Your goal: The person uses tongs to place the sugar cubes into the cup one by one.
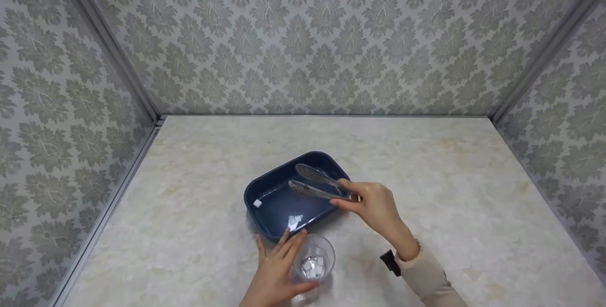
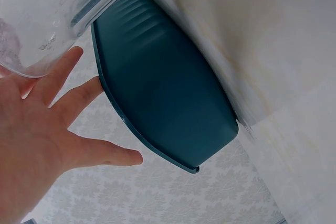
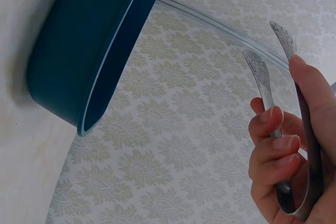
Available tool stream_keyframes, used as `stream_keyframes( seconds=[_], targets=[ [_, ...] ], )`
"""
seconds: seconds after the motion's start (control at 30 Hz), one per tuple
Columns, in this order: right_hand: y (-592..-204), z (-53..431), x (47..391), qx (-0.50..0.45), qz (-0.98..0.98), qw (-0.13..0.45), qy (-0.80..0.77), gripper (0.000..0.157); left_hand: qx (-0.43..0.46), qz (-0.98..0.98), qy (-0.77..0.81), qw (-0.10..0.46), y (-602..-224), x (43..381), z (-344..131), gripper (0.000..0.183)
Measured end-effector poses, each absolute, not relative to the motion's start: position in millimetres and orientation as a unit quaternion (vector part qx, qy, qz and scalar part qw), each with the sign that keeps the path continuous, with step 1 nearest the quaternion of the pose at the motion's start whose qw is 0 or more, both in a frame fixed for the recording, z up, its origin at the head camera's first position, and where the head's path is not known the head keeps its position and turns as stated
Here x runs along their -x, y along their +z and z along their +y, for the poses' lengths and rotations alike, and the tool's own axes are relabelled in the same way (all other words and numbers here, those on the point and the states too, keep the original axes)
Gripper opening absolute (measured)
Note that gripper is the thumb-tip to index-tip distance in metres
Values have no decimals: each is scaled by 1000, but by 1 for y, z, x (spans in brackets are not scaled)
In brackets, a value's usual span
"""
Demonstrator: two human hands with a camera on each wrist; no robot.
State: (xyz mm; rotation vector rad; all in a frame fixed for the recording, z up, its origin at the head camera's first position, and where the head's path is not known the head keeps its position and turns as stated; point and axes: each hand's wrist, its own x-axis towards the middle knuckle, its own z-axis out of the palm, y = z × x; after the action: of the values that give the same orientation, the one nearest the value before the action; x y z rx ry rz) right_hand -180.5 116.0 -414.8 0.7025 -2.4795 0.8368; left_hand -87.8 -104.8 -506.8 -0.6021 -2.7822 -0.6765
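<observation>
My right hand [image 1: 374, 205] holds metal tongs [image 1: 310, 189] between thumb and fingers, above the right part of a dark blue rectangular dish [image 1: 251, 221]. The two perforated tips [image 3: 257, 65] stand apart with nothing between them. One small white cube [image 1: 257, 203] lies in the dish's left corner. Just in front of the dish, a clear plastic cup [image 1: 326, 250] contains several white cubes [image 1: 312, 267]. My left hand [image 1: 277, 269] grips the cup from the left, thumb at its near side and forefinger at its far side. Its other fingers spread toward the dish's near rim [image 2: 113, 100].
A pale marbled tabletop [image 1: 189, 240] lies under everything. Patterned walls [image 1: 322, 41] rise at the back and on both sides, with grey metal strips at the corners. A dark clip-like piece [image 1: 391, 263] sits by the right sleeve [image 1: 426, 276].
</observation>
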Motion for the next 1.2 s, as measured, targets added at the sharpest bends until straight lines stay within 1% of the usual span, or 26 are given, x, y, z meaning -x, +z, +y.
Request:
stream_keyframes(
  seconds=[0.2,0.47,0.8,1.2],
  targets=[
    [-415,109,190,-251,-902,195,291,48,200,-948,-230,94,-507,88,-105,97],
    [-415,98,201,-247,-911,170,283,51,206,-944,-239,100,-508,88,-105,96],
    [-412,80,220,-250,-928,140,239,50,203,-948,-226,97,-507,88,-105,97],
    [-425,62,238,-247,-936,110,225,50,206,-945,-231,103,-506,87,-104,96]
  ],
)
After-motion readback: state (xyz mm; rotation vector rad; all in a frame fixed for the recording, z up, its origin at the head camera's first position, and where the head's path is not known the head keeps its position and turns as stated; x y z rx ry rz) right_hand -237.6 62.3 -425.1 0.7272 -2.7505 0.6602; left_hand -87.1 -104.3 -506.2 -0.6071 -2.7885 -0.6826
